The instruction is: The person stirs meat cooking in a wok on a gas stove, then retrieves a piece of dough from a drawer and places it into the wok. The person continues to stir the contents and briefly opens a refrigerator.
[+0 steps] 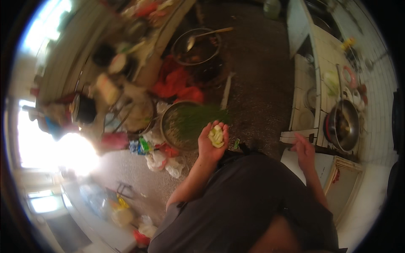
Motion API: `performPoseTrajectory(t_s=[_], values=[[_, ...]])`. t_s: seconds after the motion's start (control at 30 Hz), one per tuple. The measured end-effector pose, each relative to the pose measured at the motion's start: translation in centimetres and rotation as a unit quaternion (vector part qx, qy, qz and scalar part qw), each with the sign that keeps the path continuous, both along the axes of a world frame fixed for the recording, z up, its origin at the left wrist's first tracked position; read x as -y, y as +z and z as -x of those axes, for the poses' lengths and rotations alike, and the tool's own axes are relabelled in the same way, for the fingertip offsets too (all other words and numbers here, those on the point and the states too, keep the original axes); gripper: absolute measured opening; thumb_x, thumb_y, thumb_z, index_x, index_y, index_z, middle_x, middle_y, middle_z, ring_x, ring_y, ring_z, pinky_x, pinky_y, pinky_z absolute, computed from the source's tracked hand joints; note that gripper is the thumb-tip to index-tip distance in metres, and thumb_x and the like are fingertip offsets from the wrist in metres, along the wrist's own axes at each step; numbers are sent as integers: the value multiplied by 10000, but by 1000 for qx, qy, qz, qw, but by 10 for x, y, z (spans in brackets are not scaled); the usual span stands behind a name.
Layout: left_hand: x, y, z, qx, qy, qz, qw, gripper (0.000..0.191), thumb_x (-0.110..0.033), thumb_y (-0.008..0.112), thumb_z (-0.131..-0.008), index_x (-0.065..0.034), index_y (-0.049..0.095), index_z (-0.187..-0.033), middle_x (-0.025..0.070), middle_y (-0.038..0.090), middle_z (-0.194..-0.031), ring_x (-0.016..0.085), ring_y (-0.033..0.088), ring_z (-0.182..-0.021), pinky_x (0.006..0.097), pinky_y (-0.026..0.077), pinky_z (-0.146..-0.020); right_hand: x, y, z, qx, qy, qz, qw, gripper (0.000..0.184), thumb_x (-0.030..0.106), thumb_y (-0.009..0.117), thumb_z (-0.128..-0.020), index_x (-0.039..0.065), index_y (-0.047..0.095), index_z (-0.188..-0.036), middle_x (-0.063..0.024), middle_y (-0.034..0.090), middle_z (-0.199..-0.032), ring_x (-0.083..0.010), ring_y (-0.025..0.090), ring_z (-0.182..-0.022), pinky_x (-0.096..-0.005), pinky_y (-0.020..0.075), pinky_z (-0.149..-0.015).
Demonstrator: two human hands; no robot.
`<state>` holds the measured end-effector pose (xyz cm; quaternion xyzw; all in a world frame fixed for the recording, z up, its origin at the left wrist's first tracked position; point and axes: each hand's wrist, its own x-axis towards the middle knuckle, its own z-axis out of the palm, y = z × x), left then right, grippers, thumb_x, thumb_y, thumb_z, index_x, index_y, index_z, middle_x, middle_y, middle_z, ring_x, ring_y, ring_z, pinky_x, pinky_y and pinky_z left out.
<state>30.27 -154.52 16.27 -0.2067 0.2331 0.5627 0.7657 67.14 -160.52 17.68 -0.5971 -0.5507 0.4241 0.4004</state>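
My left hand (212, 148) is cupped palm up in front of my body, holding several pale yellow-green vegetable pieces (216, 136), which look like peeled garlic cloves. Beyond its fingers sits a wide round basin (163, 126) with a bundle of long thin green stalks (199, 118) in it. Off to the right, my right hand (304, 151) hangs beside the tiled counter (319, 104), its fingers apart and nothing visible in it. A metal wok (352, 132) with dark contents and a long-handled utensil (339, 82) stands on that counter, past the right hand.
A large pan (218, 52) with a spoon (190, 43) lies ahead. Red plastic bags (177, 82) are heaped near the basin. Crumpled plastic bags (158, 161) lie on the floor (253, 91) at left. A lidded black pot (84, 109) is farther left. A cabinet (308, 161) stands below the right hand.
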Motion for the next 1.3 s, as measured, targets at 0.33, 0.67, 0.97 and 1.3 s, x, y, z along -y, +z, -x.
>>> performPoseTrajectory(t_s=[0.33,0.67,0.97,1.3], values=[[-134,0,-86,-12,-7,15,1000,202,-264,550,-981,-88,639,-1022,81,685,-987,273,659,-958,360,595,-794,-196,146,-60,42,198,-42,978,361,53,596,-925,14,604,-1283,-114,636,-923,-173,625,-823,-290,520,-726],[-412,-42,-114,40,-40,-4,998,203,-270,578,-959,-93,665,-1005,83,699,-991,274,666,-986,397,592,-778,-448,125,-111,134,158,17,978,387,29,571,-895,25,612,-1279,-89,633,-928,-151,618,-765,-268,511,-694],[-678,17,-200,51,-159,-102,981,229,-274,554,-983,-69,633,-1048,108,688,-999,283,676,-972,377,602,-772,-630,72,-189,-5,6,103,995,385,248,475,-1047,2,583,-1323,-83,641,-941,-121,611,-690,-263,512,-644],[-863,-17,-215,-21,73,-40,996,197,-240,608,-930,-65,646,-1011,88,695,-956,263,699,-889,352,619,-686,-958,11,-265,-5,86,137,987,380,281,518,-1028,37,608,-1304,-70,662,-937,-97,599,-703,-246,510,-649]])
